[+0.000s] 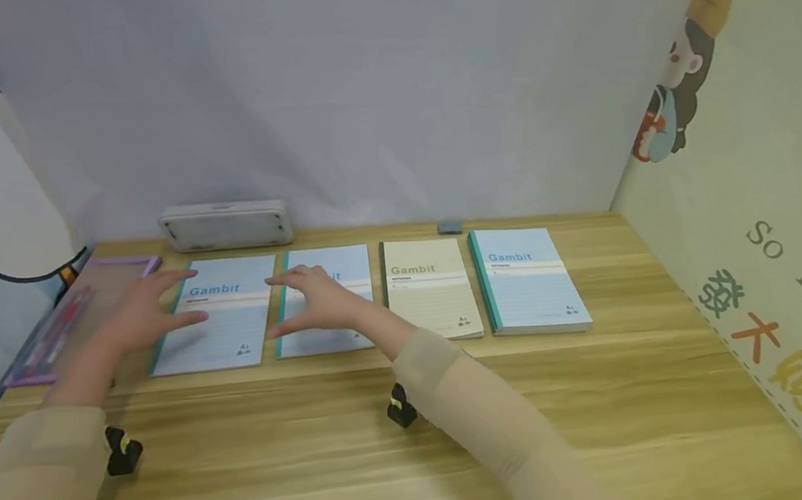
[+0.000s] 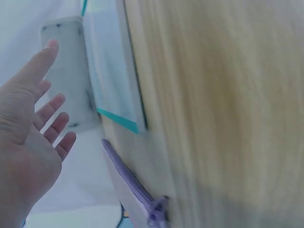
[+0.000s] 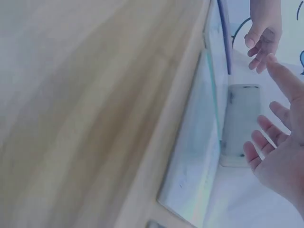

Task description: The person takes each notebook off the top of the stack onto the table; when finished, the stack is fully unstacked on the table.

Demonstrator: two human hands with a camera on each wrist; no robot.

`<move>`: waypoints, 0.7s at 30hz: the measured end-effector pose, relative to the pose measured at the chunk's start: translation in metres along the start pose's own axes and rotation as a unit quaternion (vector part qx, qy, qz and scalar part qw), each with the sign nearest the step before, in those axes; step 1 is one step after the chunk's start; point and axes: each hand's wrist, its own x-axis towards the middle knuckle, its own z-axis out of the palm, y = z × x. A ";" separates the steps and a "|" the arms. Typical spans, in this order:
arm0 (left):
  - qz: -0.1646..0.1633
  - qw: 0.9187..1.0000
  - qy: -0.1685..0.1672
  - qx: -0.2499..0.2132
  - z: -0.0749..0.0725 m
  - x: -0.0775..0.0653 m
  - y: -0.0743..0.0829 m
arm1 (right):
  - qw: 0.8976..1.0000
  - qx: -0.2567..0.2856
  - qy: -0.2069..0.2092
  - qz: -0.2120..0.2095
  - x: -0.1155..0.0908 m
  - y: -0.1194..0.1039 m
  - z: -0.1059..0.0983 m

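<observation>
My two bare hands hang apart and hold nothing above a row of four notebooks on a wood-grain worktop (image 1: 308,475). My left hand (image 1: 141,313) is over the left side of the first notebook (image 1: 231,323), its thumb well away from the fingers; my right hand (image 1: 325,300) covers part of the second notebook (image 1: 322,342), its thumb and index finger pointing back toward the first. The spread looks meant to leave room between thumb and fingers, and the two hands face each other across the first cover. Whether any fingertip touches paper, I cannot tell from the head view; the wrist views show loose, parted fingers and no grip.

All four lie flat, spines to my left, probably so that each title reads upright to me. The cream notebook (image 1: 431,292) sits third, and the fourth notebook (image 1: 532,280), the thickest-looking, ends the row on the right. Narrow gaps part them, which should leave each edge within reach.

A pale case (image 1: 227,225) and a small grey block (image 1: 450,228) lie behind the row, seemingly out of my hands' way. A purple-edged pouch (image 1: 96,286) lies by my left forearm, its see-through side letting pens (image 1: 63,321) show.
</observation>
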 end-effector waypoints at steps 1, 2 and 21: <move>0.004 1.000 0.003 0.001 -0.002 0.001 0.004 | 1.000 -0.005 0.001 -0.005 -0.002 0.000 -0.004; 0.010 1.000 0.006 0.003 -0.003 0.001 0.008 | 1.000 -0.009 0.002 -0.008 -0.005 0.001 -0.008; 0.075 0.996 0.030 0.022 -0.011 -0.002 0.116 | 0.997 -0.020 0.062 -0.032 -0.082 0.028 -0.083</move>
